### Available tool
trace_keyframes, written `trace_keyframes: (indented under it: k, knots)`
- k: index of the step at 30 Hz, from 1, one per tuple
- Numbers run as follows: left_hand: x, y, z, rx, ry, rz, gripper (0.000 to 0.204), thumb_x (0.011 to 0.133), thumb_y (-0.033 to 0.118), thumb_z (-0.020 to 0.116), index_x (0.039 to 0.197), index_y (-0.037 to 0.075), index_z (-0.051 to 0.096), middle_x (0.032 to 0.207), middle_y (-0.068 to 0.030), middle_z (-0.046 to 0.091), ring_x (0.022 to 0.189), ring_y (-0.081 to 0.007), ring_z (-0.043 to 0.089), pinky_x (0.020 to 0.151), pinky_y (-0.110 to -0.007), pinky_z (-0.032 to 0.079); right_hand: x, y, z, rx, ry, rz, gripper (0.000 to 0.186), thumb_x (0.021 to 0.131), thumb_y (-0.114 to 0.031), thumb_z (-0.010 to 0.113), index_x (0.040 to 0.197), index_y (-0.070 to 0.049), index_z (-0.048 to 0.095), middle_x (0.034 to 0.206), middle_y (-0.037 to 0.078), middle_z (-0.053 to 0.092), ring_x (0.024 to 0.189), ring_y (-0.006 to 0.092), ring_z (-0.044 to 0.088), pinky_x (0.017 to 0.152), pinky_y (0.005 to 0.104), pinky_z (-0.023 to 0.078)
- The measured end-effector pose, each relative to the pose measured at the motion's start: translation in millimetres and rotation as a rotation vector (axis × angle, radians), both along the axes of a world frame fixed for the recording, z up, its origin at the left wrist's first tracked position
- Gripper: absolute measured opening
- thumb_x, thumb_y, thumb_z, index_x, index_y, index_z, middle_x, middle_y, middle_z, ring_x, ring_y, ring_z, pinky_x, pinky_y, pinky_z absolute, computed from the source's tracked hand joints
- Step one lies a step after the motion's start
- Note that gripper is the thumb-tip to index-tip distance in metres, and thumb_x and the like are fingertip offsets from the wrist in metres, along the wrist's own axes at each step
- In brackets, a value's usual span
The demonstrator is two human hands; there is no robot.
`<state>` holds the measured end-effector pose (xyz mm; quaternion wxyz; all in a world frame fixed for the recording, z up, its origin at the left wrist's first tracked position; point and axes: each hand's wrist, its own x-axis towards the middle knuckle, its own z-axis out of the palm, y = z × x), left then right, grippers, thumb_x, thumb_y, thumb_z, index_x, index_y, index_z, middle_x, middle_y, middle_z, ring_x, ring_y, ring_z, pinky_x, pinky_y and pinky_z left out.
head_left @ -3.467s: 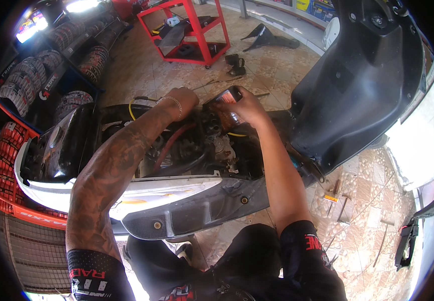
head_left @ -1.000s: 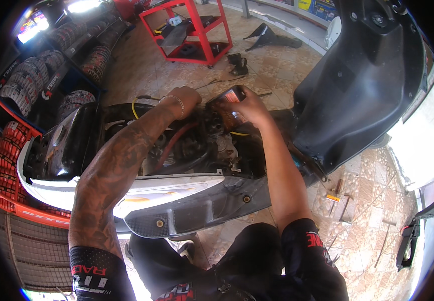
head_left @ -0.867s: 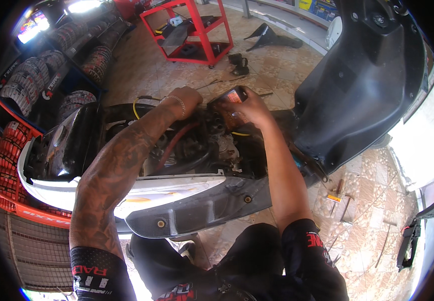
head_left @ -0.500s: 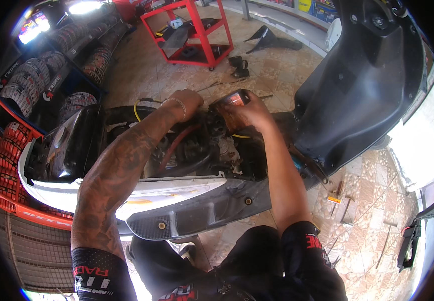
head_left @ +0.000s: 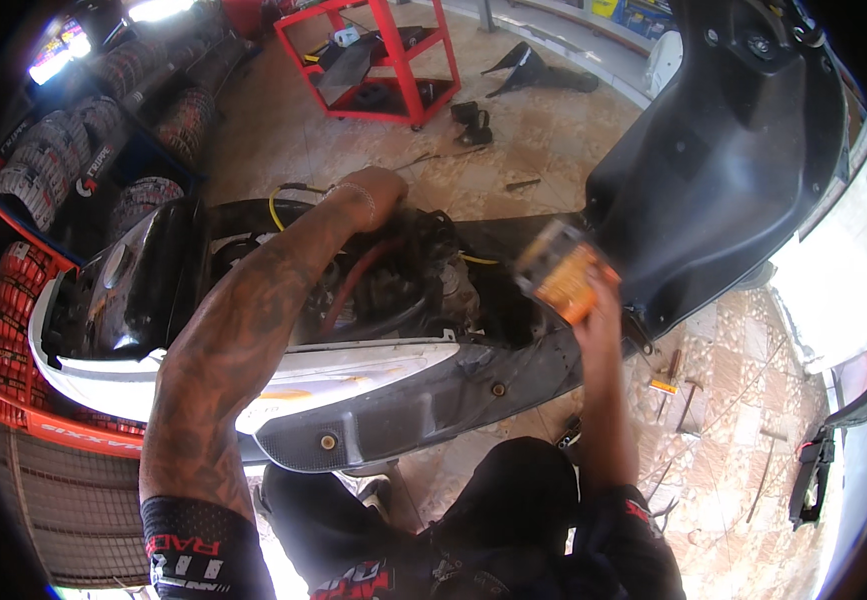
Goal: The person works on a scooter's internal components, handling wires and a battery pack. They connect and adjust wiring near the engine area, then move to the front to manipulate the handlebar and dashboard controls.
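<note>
An orange-and-dark package point(head_left: 565, 275) was gripped in the right hand point(head_left: 601, 300), fingers partly curled, above the scooter point(head_left: 393, 370), right of the exposed engine point(head_left: 460, 288). Package blurred by motion; dark end pointed toward upper left, long axis not made out. Left hand point(head_left: 381, 195) was placed over the engine's far side, fingertips hidden; opening and hold could not be told.

"Which colours sit mid-frame?"
"The blurred package point(head_left: 566, 283) in your right hand point(head_left: 601, 304) is orange and grey. Left of centre, you have a dull red hose point(head_left: 348, 282) and a yellow tube point(head_left: 274, 212)."
"Upper centre?"
"Your cart point(head_left: 408, 85) is red, the floor point(head_left: 543, 150) mottled beige-brown."
</note>
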<state>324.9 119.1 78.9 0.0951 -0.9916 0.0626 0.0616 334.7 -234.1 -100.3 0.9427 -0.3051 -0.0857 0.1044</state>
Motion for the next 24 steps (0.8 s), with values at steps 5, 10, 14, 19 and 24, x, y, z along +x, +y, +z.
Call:
trace_keyframes:
  k: [5, 10, 14, 19, 24]
  knots:
    - [-0.1, 0.4, -0.4, 0.050, -0.005, 0.003, 0.021, 0.085, 0.014, 0.067, 0.104, 0.006, 0.071, 0.103, -0.0189, 0.070, 0.106, -0.0389, 0.064, 0.091, -0.046, 0.051, -77.5, -109.3, -15.4, -0.231, 0.128, -0.130, 0.048, 0.089, -0.015, 0.066, 0.132, -0.001, 0.050, 0.114, 0.012, 0.063, 0.106, 0.0247, 0.065, 0.089, 0.0385, 0.056]
    - [-4.0, 2.6, -1.0, -0.018, -0.056, -0.035, 0.021, 0.084, 0.010, 0.061, 0.101, 0.005, 0.072, 0.108, -0.0218, 0.069, 0.107, -0.0399, 0.064, 0.092, -0.047, 0.051, -157.5, -195.4, -49.5, -0.629, 0.178, -0.344, 0.056, 0.082, -0.008, 0.073, 0.131, 0.000, 0.047, 0.111, 0.011, 0.062, 0.103, 0.0220, 0.061, 0.095, 0.0351, 0.048]
    - [-6.4, 3.9, -2.8, -0.057, -0.088, -0.024, 0.021, 0.085, 0.013, 0.060, 0.102, 0.005, 0.071, 0.109, -0.0224, 0.068, 0.108, -0.0401, 0.064, 0.093, -0.047, 0.050, -199.9, -239.7, -94.8, -0.591, 0.400, -0.404, 0.052, 0.089, -0.018, 0.071, 0.132, -0.001, 0.049, 0.116, 0.012, 0.062, 0.105, 0.0239, 0.062, 0.096, 0.0374, 0.049]
    - [-4.3, 11.0, -5.8, -0.015, -0.056, -0.014, 0.021, 0.086, 0.011, 0.059, 0.102, 0.005, 0.070, 0.110, -0.0225, 0.068, 0.110, -0.0404, 0.063, 0.094, -0.048, 0.049, -220.2, -286.6, -130.6, 0.037, 0.548, -0.451, 0.048, 0.100, -0.038, 0.056, 0.139, -0.012, 0.049, 0.128, 0.008, 0.061, 0.110, 0.0247, 0.063, 0.095, 0.0437, 0.052]
    - [0.2, 20.1, -8.5, 0.020, -0.067, -0.147, 0.022, 0.087, 0.013, 0.063, 0.105, 0.002, 0.068, 0.107, -0.0226, 0.067, 0.105, -0.0420, 0.062, 0.090, -0.048, 0.049, -235.3, -334.6, -148.6, 0.009, 0.679, -0.475, 0.051, 0.090, -0.045, 0.067, 0.133, -0.019, 0.055, 0.127, 0.004, 0.062, 0.115, 0.0226, 0.058, 0.090, 0.0411, 0.046]
